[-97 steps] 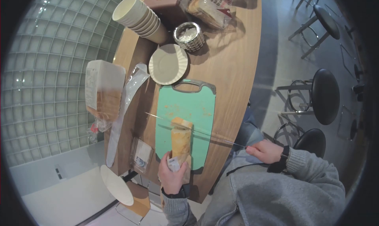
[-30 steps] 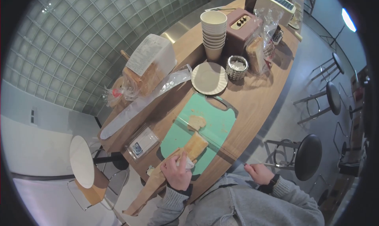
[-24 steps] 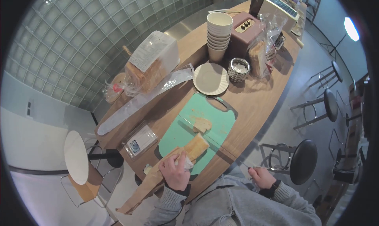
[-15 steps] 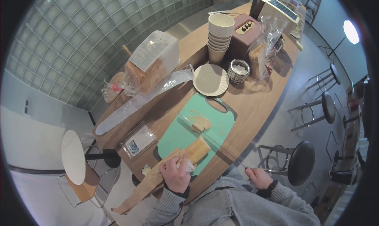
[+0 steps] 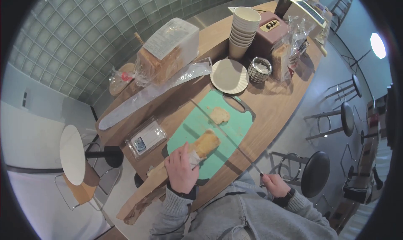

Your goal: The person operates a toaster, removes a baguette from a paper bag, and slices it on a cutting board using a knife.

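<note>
My left hand (image 5: 182, 169) is wrapped over a loaf of bread (image 5: 205, 143) where it comes out of its brown paper bag (image 5: 147, 189). The loaf's bare end lies on a green cutting board (image 5: 205, 166). At the right, my right hand (image 5: 276, 185) grips the handle of a long bread knife (image 5: 228, 138). Its thin blade slants up and left across the board, between the loaf's end and a cut slice of bread (image 5: 219, 115). Crumbs lie around the slice.
Left of the board is a clear plastic container (image 5: 147, 138). Beyond it stand a paper plate (image 5: 229, 76), stacked paper cups (image 5: 243, 28), a silvery jar (image 5: 260, 69), a pink toaster (image 5: 270, 30) and bagged bread (image 5: 161, 61). A long plastic sleeve (image 5: 155, 93) lies along the table; stools (image 5: 317, 173) stand right.
The knife blade has shifted and shows more clearly above the board. The slice now shows its round face, farther up the board. My view has tilted slightly; both hands keep their holds.
</note>
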Tool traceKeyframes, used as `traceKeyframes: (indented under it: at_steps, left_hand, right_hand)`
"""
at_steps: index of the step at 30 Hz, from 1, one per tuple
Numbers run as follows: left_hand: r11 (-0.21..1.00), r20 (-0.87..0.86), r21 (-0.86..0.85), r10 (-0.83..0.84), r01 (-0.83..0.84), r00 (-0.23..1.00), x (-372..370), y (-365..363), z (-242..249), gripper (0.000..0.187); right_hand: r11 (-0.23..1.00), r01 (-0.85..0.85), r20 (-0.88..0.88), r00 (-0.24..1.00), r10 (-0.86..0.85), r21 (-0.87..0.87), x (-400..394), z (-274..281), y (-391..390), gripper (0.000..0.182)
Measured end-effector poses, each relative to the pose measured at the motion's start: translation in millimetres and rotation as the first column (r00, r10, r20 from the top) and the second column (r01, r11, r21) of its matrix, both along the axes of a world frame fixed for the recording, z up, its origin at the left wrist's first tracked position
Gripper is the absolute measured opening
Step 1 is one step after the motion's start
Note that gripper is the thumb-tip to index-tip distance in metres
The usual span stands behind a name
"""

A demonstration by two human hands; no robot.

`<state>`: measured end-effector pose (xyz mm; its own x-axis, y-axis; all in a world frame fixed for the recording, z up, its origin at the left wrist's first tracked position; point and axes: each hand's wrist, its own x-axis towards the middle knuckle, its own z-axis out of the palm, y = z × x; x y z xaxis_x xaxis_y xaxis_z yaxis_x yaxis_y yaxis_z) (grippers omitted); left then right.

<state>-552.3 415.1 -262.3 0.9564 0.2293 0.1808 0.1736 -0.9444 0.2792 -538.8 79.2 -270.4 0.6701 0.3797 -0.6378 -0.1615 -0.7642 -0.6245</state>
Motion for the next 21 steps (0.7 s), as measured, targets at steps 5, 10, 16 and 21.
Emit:
traceKeyframes:
  at_steps: [5,10,16,21]
  left_hand:
    - [0.997,0.052,0.069,0.042,-0.045,0.998,-0.8,-1.0,7.9,0.073]
    - [0.993,-0.042,0.115,0.042,-0.037,0.998,-5.1,-4.2,17.8,0.073]
    - [0.988,-0.151,0.156,0.031,-0.007,0.988,-1.0,-1.1,20.7,0.086]
    - [0.978,-0.126,0.202,0.069,-0.042,0.990,5.7,0.9,3.4,0.084]
  right_hand:
    - [0.990,-0.108,0.012,0.994,0.108,0.089,-10.6,7.8,1.4,0.051]
    - [0.993,-0.106,-0.023,0.994,0.107,0.058,-14.7,8.3,0.0,0.054]
    - [0.994,-0.101,-0.028,0.994,0.102,0.047,-14.3,5.6,-2.7,0.056]
    - [0.991,-0.116,-0.004,0.993,0.117,0.069,-12.6,1.4,-1.1,0.056]
